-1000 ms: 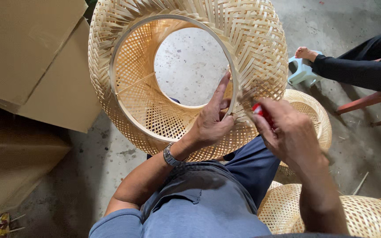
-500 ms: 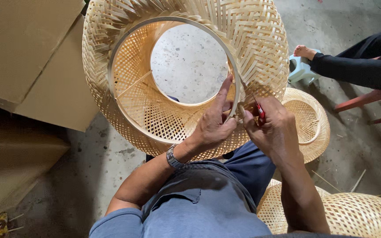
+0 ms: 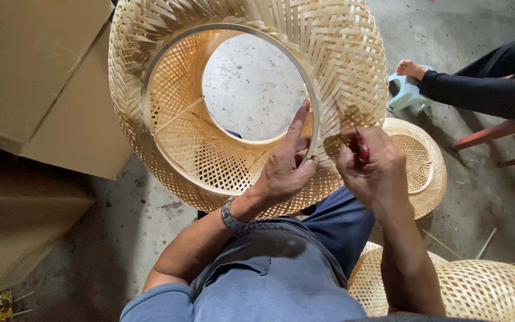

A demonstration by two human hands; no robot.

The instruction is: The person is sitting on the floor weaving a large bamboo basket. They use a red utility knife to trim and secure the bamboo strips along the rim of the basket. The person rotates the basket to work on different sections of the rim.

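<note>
From the head view, you hold a large round woven bamboo lampshade frame (image 3: pixel 335 65), pale straw in colour, tilted up over your lap so that its open mouth faces you and you see through its central hole to the grey concrete floor (image 3: pixel 490 197); a thin bent wooden hoop (image 3: pixel 168 65) rings that mouth; your left hand (image 3: pixel 284 167) rests inside the rim at its lower right, fingers (image 3: pixel 300 122) stretched flat and together against the hoop, the thumb hooked over its edge, so it presses rather than clamps; your right hand (image 3: pixel 372 170) sits just beside it on the outer weave, fingers curled tight around a small red-handled tool (image 3: pixel 362 149), whose working end I cannot make out; the spot being worked lies between your two hands, on the rim directly above the left thumb and just left of the tool, and the right hand is the nearer to it; the rim there runs roughly up and down in the view, so the tool meets it from the right, across its line; a second, smaller woven bamboo shade (image 3: pixel 421 161) lies on the floor behind your right hand; another woven shade (image 3: pixel 478 292) sits at your right knee; flat brown cardboard sheets (image 3: pixel 37 77) lean at the left; another person's dark-sleeved leg and bare foot (image 3: pixel 412 68) rest on a pale blue plastic stool (image 3: pixel 406 95) at the upper right.
</note>
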